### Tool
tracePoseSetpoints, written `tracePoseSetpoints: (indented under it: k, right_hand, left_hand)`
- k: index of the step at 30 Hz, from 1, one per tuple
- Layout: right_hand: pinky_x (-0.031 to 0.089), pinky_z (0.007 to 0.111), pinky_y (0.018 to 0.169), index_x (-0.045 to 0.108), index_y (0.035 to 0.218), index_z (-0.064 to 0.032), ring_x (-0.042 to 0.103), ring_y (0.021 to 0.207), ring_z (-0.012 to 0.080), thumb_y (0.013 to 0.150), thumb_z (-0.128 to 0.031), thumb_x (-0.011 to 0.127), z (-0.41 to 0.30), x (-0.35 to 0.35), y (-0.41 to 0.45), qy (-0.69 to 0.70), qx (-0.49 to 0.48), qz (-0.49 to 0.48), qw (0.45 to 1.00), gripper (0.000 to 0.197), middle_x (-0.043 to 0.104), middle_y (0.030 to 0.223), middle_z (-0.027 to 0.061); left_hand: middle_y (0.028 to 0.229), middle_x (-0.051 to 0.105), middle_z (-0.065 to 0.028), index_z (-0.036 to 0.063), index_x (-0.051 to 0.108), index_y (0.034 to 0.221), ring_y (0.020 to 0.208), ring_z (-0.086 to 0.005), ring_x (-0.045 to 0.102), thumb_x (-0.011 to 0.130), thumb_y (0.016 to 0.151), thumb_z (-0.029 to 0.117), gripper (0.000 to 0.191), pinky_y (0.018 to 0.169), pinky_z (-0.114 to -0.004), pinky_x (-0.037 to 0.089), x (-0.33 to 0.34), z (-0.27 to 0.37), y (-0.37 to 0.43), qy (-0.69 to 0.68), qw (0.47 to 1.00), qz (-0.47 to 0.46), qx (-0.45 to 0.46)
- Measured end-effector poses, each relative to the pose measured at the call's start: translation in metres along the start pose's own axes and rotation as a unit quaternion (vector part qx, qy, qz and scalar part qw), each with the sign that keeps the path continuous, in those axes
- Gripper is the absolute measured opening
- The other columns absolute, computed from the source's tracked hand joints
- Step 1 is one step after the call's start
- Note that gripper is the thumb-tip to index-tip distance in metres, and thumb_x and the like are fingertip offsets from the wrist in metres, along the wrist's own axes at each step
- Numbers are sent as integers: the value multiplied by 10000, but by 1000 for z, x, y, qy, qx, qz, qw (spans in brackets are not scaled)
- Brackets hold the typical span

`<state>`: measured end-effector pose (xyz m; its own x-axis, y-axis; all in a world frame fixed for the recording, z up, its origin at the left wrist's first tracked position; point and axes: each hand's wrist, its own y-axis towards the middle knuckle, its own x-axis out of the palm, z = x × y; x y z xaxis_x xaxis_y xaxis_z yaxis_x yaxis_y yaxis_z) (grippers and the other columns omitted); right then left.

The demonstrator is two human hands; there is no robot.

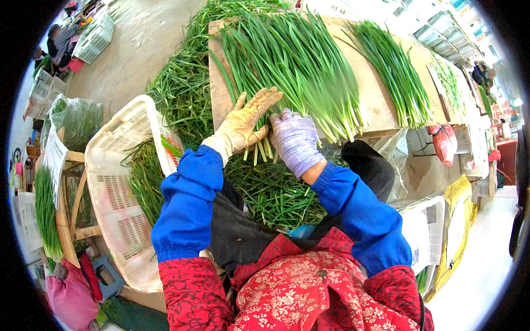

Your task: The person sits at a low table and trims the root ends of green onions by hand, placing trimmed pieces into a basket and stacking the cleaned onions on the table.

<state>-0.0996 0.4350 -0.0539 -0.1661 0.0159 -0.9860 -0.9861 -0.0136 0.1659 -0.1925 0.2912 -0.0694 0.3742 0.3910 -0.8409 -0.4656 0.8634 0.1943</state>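
A wide layer of garlic chives (290, 70) lies on a wooden board (374, 103), with pale stem ends towards me. My left hand (244, 124), in a yellowish glove, rests over the stems at the layer's left side. Its fingers are stretched out and the thumb stands apart. A few stem ends (261, 151) stick out below that thumb. Beside it, my right hand (294, 140) in a purple knit glove has its fingers curled against the stems. What lies under those fingers is hidden. A separate bundle of chives (397, 76) lies farther right on the board.
Loose green leaves (182, 87) are heaped left of the board, and more trimmings (277, 190) lie between my knees. A white plastic basket (120, 194) stands at my left with greens inside. A red plastic bag (444, 145) hangs at right. A person (62, 43) sits far left near crates.
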Motion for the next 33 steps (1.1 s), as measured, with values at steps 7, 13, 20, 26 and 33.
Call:
tracePoseSetpoints:
  k: [7,13,20,26,33]
  right_hand:
    - [445,423,743,639,923,-134,630,869,238,767,-236,635,1,-3,0,18,12,-31,999,186,611,902,77]
    - [428,420,838,638,959,-144,620,851,270,814,-256,612,6,-42,-39,119,-132,-45,983,185,611,847,75]
    - [455,426,792,615,1070,-149,594,926,280,813,-248,660,78,-55,-74,207,-28,160,965,279,609,995,87]
    - [453,427,805,629,1082,-132,595,948,286,837,-283,640,119,-20,-54,158,19,76,984,288,624,1020,90]
    - [455,413,796,656,982,-130,602,936,274,803,-230,652,111,-34,-49,167,16,104,980,206,636,972,79]
  left_hand:
    - [1558,216,-24,242,246,1494,1441,-246,182,499,893,349,661,1126,-571,88,-2,6,3,-36,999,12,-34]
    - [1502,333,28,283,346,1441,1376,-184,330,567,875,161,619,1142,-547,144,0,12,12,3,991,112,-77]
    - [1537,262,38,310,287,1472,1424,-185,226,598,871,260,679,1140,-555,86,6,40,61,13,998,56,-13]
    - [1536,277,12,262,299,1473,1434,-196,214,476,812,145,694,1139,-543,32,-2,21,53,32,999,-39,0]
    - [1541,257,0,250,277,1481,1436,-203,206,488,807,143,714,1147,-527,55,-15,13,35,6,999,-34,4]
